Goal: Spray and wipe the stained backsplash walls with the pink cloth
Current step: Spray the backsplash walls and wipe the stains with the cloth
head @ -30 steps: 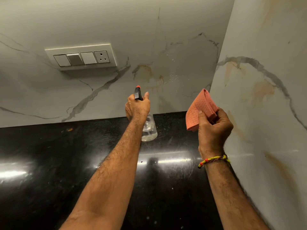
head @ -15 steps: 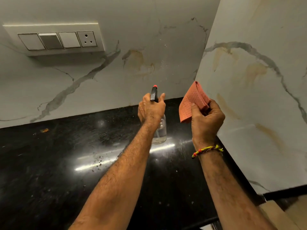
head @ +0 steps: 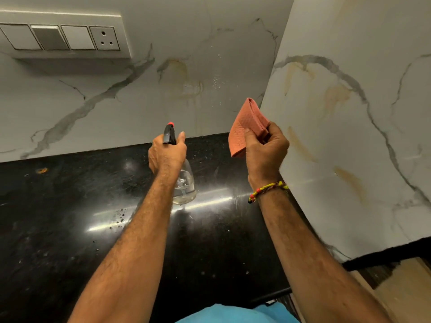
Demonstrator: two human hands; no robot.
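My left hand [head: 166, 156] grips a clear spray bottle [head: 185, 186] with a black, red-tipped nozzle pointed at the back wall [head: 140, 108]. That marble wall carries a yellow-brown stain [head: 180, 76] with spray droplets beside it. My right hand [head: 265, 150] holds a folded pink cloth [head: 245, 127] up in the air, near the corner. The right side wall [head: 349, 136] shows several brownish streaks.
A switch panel with a socket [head: 63, 36] sits on the back wall at upper left. The black glossy countertop [head: 70, 217] below has water drops and a small orange speck [head: 42, 170]. Its front edge ends at lower right above a wooden surface [head: 401, 290].
Both hands have drifted slightly back from the wall and the view has shifted left and down. The grips on the bottle and the cloth are unchanged.
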